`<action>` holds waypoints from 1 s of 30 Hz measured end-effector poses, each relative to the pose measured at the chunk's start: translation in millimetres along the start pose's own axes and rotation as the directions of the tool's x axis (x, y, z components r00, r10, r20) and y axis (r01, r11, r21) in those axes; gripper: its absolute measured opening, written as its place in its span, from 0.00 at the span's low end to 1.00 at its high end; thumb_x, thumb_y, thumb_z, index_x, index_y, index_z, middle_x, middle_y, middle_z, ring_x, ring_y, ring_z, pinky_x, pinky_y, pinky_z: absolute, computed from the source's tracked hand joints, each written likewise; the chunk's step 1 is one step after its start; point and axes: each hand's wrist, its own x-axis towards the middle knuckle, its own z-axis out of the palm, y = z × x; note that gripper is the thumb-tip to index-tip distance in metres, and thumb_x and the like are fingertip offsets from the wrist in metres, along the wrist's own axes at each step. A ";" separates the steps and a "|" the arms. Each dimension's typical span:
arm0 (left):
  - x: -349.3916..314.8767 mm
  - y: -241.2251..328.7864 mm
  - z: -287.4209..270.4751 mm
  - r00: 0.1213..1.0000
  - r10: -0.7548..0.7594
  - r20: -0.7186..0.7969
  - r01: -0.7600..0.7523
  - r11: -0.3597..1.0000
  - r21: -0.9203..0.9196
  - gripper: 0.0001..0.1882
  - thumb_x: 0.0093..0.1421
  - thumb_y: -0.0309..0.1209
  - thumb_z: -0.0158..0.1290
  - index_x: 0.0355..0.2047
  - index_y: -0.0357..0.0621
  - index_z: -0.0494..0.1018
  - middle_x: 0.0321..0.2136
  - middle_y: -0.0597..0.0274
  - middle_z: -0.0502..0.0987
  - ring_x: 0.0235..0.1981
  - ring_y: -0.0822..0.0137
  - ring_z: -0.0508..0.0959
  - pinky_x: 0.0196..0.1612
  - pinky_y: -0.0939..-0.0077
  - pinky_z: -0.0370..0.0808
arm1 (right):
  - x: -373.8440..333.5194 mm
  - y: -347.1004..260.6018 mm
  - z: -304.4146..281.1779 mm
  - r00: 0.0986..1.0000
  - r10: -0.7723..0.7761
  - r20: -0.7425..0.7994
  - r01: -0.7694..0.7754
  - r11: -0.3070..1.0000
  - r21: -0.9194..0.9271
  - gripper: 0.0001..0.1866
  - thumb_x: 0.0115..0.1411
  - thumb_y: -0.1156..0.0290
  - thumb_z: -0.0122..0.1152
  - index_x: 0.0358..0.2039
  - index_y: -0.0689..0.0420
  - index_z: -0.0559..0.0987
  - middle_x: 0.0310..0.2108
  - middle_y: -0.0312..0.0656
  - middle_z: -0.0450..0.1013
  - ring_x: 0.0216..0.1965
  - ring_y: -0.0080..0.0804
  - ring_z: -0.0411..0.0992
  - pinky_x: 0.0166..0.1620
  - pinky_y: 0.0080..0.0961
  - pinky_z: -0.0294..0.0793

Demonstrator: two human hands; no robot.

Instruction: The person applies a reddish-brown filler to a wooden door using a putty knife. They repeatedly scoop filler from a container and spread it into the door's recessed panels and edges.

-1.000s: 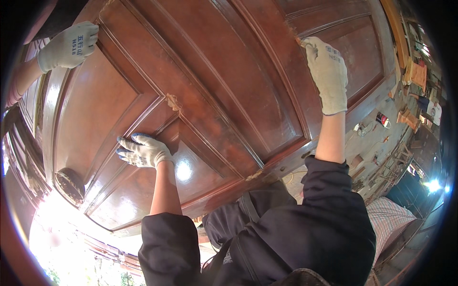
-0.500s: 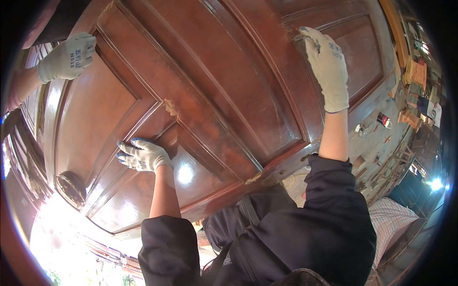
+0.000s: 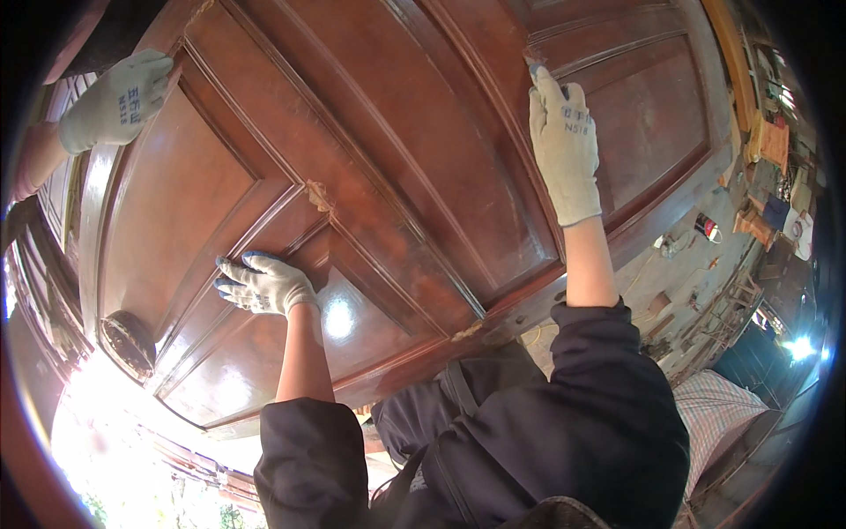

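Note:
A large reddish-brown panelled wooden door (image 3: pixel 414 167) with raised mouldings lies before me. My left hand (image 3: pixel 267 284), in a pale work glove with blue-stained fingertips, rests on a lower-left panel with its fingers spread. Over the upper right of the door, my right hand (image 3: pixel 564 150) wears a similar glove. One of its fingers points up to a moulding, with the fingertip at a reddish rough spot; the others are partly curled, and anything they hold is hidden. A tan filler-like patch (image 3: pixel 317 196) marks a moulding joint near the middle.
Another person's gloved hand (image 3: pixel 119 101) is at the door's upper-left edge. A dark oval carved piece (image 3: pixel 129 344) sits at the lower left. To the right are a red-and-black can (image 3: pixel 708 227), wood scraps on the floor, a checked cloth (image 3: pixel 718 419) and a bright light (image 3: pixel 800 346).
My right hand has moved left and slightly down over the door, its finger now at a moulding. My left hand stays put. The other person's hand has shifted slightly left.

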 end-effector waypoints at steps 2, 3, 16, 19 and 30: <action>0.4 0.2 -1.9 1.000 -0.007 -0.001 0.007 1.000 -0.005 0.30 0.72 0.50 0.34 0.70 0.55 0.55 0.70 0.42 0.51 0.71 0.44 0.50 0.71 0.53 0.47 | -0.7 4.3 -2.6 1.000 -0.019 -0.005 0.020 0.996 0.090 0.18 0.68 0.60 0.52 0.57 0.44 0.73 0.43 0.51 0.71 0.35 0.55 0.78 0.37 0.48 0.80; 0.6 -0.1 -2.3 1.000 -0.009 -0.004 0.009 1.000 -0.008 0.30 0.71 0.50 0.34 0.70 0.55 0.55 0.70 0.42 0.51 0.71 0.44 0.50 0.71 0.53 0.47 | 3.8 7.3 -7.5 1.000 -0.024 -0.005 0.024 0.992 0.125 0.18 0.68 0.60 0.52 0.58 0.44 0.73 0.43 0.52 0.71 0.36 0.56 0.78 0.37 0.48 0.80; 0.4 4.6 -3.3 1.000 -0.012 0.001 0.012 1.000 -0.006 0.30 0.71 0.50 0.33 0.70 0.55 0.55 0.70 0.42 0.51 0.71 0.43 0.50 0.71 0.51 0.47 | 3.5 4.8 -5.7 1.000 -0.007 0.005 0.007 0.999 0.033 0.19 0.70 0.60 0.49 0.59 0.47 0.72 0.43 0.53 0.71 0.37 0.55 0.78 0.37 0.45 0.81; -1.5 5.7 -3.9 1.000 -0.007 0.005 0.007 1.000 -0.008 0.30 0.71 0.50 0.33 0.70 0.55 0.55 0.70 0.42 0.51 0.71 0.43 0.50 0.71 0.51 0.47 | -9.1 3.6 3.7 1.000 0.011 0.011 -0.011 1.000 -0.025 0.18 0.70 0.61 0.49 0.59 0.46 0.72 0.43 0.53 0.70 0.37 0.55 0.78 0.37 0.45 0.81; 0.2 0.9 -1.8 1.000 -0.001 -0.006 0.001 0.999 -0.036 0.31 0.71 0.52 0.35 0.70 0.58 0.55 0.71 0.41 0.49 0.71 0.42 0.50 0.71 0.50 0.46 | -9.9 1.6 -11.2 1.000 0.010 0.013 -0.010 0.999 0.046 0.18 0.68 0.64 0.52 0.57 0.51 0.75 0.40 0.55 0.73 0.39 0.55 0.75 0.41 0.46 0.76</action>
